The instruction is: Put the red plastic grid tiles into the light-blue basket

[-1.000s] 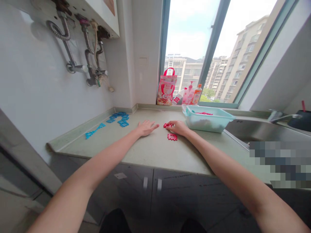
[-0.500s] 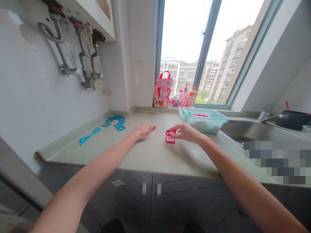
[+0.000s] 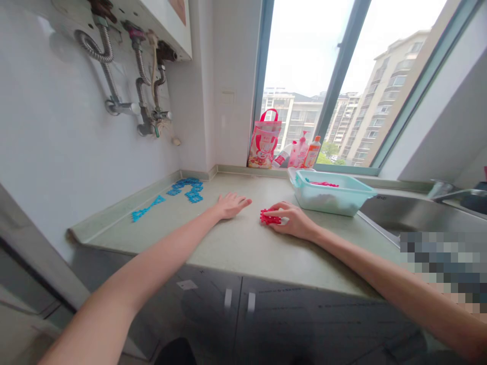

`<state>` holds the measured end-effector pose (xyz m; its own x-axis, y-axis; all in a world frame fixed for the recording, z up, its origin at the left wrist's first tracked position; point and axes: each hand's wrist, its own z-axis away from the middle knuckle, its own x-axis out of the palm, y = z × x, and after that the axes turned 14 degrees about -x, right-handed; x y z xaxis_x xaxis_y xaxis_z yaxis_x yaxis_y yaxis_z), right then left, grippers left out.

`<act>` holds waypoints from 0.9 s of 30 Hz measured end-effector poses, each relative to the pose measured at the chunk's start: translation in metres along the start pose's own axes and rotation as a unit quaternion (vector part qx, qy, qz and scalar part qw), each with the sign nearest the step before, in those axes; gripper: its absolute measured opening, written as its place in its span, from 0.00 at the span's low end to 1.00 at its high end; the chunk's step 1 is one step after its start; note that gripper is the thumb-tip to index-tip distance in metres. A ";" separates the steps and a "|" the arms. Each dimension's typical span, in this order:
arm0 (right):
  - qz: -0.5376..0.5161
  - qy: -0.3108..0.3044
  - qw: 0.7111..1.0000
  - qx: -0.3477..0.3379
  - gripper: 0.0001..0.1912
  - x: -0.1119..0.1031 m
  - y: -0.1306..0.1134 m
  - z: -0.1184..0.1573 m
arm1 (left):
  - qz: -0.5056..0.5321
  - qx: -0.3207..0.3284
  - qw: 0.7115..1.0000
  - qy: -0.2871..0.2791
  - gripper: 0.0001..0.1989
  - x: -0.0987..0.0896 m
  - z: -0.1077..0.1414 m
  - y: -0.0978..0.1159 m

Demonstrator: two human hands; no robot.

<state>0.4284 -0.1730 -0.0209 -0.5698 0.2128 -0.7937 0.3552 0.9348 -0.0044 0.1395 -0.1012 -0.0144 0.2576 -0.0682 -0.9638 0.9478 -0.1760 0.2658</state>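
- Two hands on the surface (image 3: 243, 243): left hand (image 3: 231, 205) flat, fingers spread.
- Right hand (image 3: 292, 221) pinching red pieces (image 3: 269, 218) mid-surface.
- Blue pieces (image 3: 188, 186) far left.
- Teal tub (image 3: 332, 192) right, near the sink (image 3: 411, 220).

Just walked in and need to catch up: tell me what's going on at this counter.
A person stands at a pale green countertop with both arms stretched out. The right hand closes its fingers on a small cluster of red plastic pieces lying on the counter. The left hand rests flat and open beside it, holding nothing. Blue pieces lie in rows near the wall. A light teal tub with more red pieces sits beside the sink.
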 end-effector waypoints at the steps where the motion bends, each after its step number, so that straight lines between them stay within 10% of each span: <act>1: 0.035 0.003 0.999 -0.035 0.18 -0.008 0.004 -0.001 | -0.002 -0.001 1.000 -0.002 0.48 0.000 -0.001 0.000; 5: 0.212 0.153 0.965 -0.024 0.18 -0.063 0.034 0.007 | -0.011 0.000 1.000 0.000 0.48 0.001 -0.004 -0.001; 11: 0.348 0.413 0.817 0.201 0.22 -0.133 0.089 0.072 | -0.036 0.003 0.999 0.010 0.48 0.001 -0.006 0.002; 16: 0.360 0.341 0.810 0.313 0.26 -0.151 0.110 0.097 | -0.027 -0.005 1.000 0.004 0.46 0.001 -0.006 0.002; 21: 0.449 0.364 0.774 0.260 0.24 -0.155 0.093 0.084 | -0.020 -0.009 1.000 0.005 0.47 0.003 -0.010 -0.002; 27: 0.369 0.256 0.884 0.130 0.27 -0.099 0.054 0.050 | -0.017 -0.008 1.000 0.006 0.48 0.004 -0.009 -0.002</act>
<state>0.5412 -0.1575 0.0268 -0.3483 0.9010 -0.2587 0.8910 0.4039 0.2073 0.1402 -0.0923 -0.0190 0.2278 -0.0515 -0.9723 0.9587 -0.1625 0.2333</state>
